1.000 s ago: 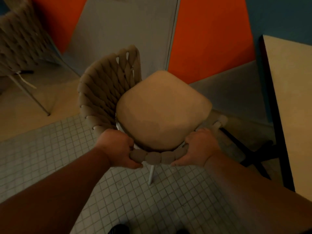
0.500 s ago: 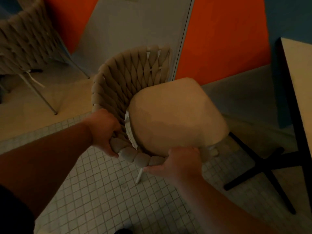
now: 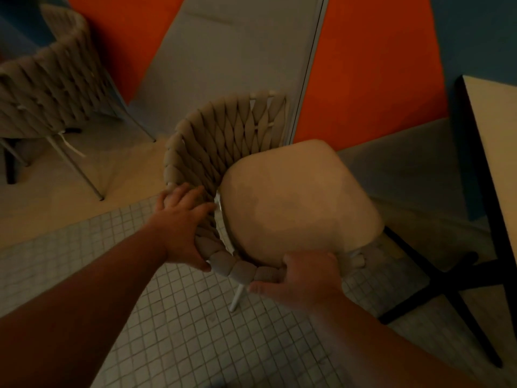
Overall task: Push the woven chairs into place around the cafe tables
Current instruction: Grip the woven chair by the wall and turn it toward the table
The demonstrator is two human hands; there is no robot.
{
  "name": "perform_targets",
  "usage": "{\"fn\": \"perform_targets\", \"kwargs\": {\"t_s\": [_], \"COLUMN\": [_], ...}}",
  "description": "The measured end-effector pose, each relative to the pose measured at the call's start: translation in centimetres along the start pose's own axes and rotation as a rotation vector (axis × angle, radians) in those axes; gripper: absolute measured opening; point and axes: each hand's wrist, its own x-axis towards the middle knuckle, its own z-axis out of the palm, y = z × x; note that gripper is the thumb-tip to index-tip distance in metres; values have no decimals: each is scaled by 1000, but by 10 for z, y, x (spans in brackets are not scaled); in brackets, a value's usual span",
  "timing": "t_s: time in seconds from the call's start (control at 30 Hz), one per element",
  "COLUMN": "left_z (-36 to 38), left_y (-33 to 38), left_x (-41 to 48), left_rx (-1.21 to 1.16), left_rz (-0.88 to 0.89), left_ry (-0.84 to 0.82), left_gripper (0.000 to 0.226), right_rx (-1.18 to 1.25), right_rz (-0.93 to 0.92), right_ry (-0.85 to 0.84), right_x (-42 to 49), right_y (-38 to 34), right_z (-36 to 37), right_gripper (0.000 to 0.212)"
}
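Chair (image 3: 293, 205) pivot toward table (image 3: 498, 191), frame right: right hand (image 3: 305, 275) gripping rim (image 3: 240, 268), left hand (image 3: 181, 219) seemingly flat-fingered on weave (image 3: 237, 141); swing slowly.

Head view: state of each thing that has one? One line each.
Chair: held by its back rim, seat facing the table, not tucked under.
Cushion: lying on the seat.
Left hand: fingers straight, resting on the rim.
Right hand: gripping the rim.
Table: at right, top apart from the chair.
Second chair: standing at far left, untouched.
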Motion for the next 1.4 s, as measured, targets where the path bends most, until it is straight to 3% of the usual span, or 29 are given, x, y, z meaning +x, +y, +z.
{"fn": "perform_targets", "kwargs": {"t_s": [0.07, 0.13, 0.23, 0.33, 0.4, 0.47, 0.53, 0.6, 0.73, 1.0, 1.13, 1.3, 1.4], "left_z": [13, 29, 38, 30, 26, 29, 36, 42, 52, 55, 43, 25, 15], "left_y": [2, 3, 9, 13, 26, 56, 93, 116, 116, 82, 51, 32, 23], "left_x": [-18, -37, -40, -14, -1, 3, 3, 4, 11, 17, 34, 60, 76], "left_rx": [-222, -548, -1251, -1786, -1936, -1978, -1976, -1948, -1868, -1828, -1780, -1681, -1606], "left_rz": [-115, -218, -489, -910, -1069, -1137, -1168, -1189, -1162, -1007, -937, -877, -840], "left_ry": [67, 207, 382, 464, 435, 350, 319, 418, 584, 494, 409, 262, 221], "left_gripper": [146, 141, 119, 100, 94, 93, 84, 77, 71, 65, 56, 70, 71], "right_rx": [32, 80, 511, 1089, 1471, 1843, 2058, 2062, 2025, 2019, 2031, 2149, 2188], "right_rz": [-33, -83, 29, 467, 891, 1089, 1090, 1129, 1118, 1068, 1129, 1096, 1060], "right_ry": [-18, -40, 166, 631, 628, 303, 118, 191, 207, 191, 215, 212, 194], "right_x": [-2, -2, -9, -22, -18, -6, 6, 18, 29, 25, 21, 17, 20], "right_y": [2, 7, 12, 13, 22, 34, 37, 35, 38, 18, -7, -28, -38], "right_z": [3, 6, 11, 4, -5, -1, 7, 14, 24, 41, 46, 41, 36], "right_gripper": [95, 117, 120, 106, 96, 73, 56, 40, 34, 37, 34, 12, 18]}}
